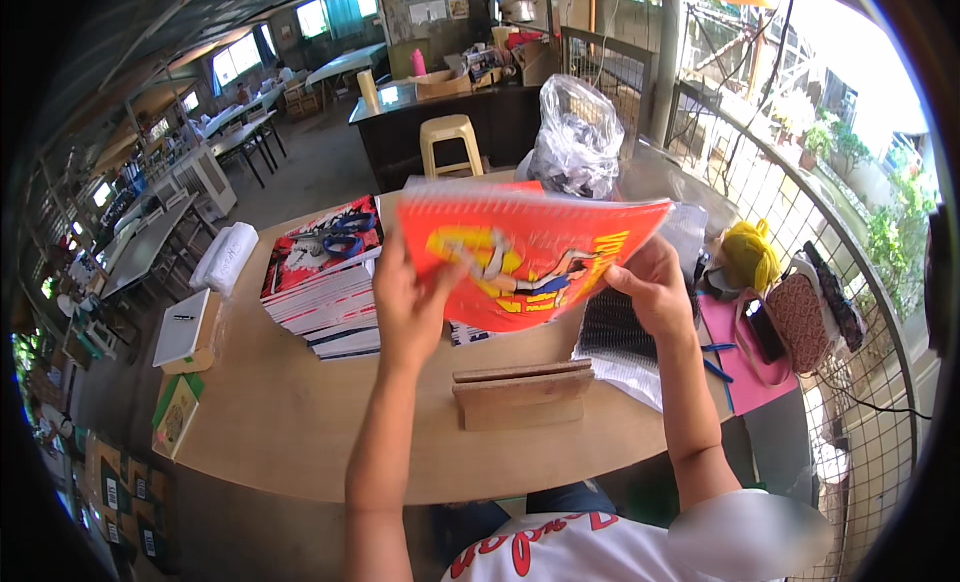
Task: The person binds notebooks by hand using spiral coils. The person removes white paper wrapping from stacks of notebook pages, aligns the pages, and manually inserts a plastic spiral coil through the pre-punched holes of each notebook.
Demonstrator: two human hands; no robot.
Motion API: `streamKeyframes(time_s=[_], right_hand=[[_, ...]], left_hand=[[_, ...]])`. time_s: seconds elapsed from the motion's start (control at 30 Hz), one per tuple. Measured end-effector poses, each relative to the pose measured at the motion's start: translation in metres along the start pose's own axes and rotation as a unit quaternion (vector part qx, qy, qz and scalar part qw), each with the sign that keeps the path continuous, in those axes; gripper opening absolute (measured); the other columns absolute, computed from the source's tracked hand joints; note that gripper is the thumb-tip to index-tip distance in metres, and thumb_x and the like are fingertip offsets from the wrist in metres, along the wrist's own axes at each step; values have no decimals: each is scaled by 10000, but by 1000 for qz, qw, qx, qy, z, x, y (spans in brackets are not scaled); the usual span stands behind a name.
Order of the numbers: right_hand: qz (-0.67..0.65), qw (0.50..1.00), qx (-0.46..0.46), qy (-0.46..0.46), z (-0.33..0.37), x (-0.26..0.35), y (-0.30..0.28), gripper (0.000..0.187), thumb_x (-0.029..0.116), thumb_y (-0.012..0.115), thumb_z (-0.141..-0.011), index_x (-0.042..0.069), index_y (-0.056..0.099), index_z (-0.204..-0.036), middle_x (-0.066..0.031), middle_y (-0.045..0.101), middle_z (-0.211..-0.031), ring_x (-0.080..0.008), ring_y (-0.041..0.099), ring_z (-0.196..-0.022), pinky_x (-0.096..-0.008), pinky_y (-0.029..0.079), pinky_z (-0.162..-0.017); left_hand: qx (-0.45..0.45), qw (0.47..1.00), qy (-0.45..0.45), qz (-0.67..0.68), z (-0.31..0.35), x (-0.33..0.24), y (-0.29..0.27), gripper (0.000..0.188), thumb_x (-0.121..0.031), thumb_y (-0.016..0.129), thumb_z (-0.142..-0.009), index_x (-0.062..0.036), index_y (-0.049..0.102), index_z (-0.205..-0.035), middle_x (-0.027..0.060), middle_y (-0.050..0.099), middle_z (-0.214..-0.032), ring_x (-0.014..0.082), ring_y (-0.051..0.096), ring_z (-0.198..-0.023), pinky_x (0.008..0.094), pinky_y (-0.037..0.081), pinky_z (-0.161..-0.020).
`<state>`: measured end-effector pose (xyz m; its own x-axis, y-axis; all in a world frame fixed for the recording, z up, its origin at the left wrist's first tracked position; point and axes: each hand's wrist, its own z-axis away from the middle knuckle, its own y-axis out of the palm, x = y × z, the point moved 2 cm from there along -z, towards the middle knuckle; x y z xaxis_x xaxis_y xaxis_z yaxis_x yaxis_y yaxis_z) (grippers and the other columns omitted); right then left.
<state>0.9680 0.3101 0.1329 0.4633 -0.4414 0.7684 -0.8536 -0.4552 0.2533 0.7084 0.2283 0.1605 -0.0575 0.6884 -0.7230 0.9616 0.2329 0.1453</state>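
Note:
Between both hands, raised above the table [300, 422], is a spiral-bound notebook [520, 252] with a red-orange cover and a yellow and blue figure on it. Its wire-bound edge faces away from me. My left hand [405, 292] grips its left side, thumb on the cover. My right hand [655, 287] pinches the right edge, thumb on top. Below the notebook stands a slotted wooden block [523, 392]. To the left of my left hand is a stack of notebooks [330, 302], with blue-handled scissors [345, 237] on top. Whatever lies directly behind the raised notebook is mostly hidden.
At right are black binding combs [618, 332] on paper, a pink folder [745, 377], a phone [765, 330], a patterned pouch [795, 322] and a yellow bundle [750, 254]. A clear plastic bag [575, 142] stands at the back. A white-topped box [188, 330] and plastic roll [225, 257] sit left.

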Motion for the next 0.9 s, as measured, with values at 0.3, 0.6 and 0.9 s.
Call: streamKeyframes(time_s=[0.3,0.6,0.9], right_hand=[[260,959,103,48,50,-50,85,70,55,704,-902,-10,687,-885,-42,485,-586,-80,392,-561,-300,351,-498],[323,931,112,128,76,-79,49,105,95,727,-859,7,704,-910,-151,566,-637,-219,546,-616,-365,461,-608],[123,979,41,156,166,-113,-28,910,237,823,-831,41,264,-1521,-118,456,-1430,-210,399,-1360,-369,311,-1139]], left_hand=[[-65,985,-155,25,132,88,-140,497,17,655,-917,-32,459,-1371,102,564,-1363,203,576,-1211,367,454,-1049],[-12,973,-232,11,164,121,-124,483,-81,668,-940,-10,457,-1370,101,579,-1337,172,570,-1194,310,417,-1031],[61,952,-296,46,207,142,-63,678,-240,603,-1001,-68,240,-1547,83,458,-1452,165,415,-1322,331,280,-1101]])
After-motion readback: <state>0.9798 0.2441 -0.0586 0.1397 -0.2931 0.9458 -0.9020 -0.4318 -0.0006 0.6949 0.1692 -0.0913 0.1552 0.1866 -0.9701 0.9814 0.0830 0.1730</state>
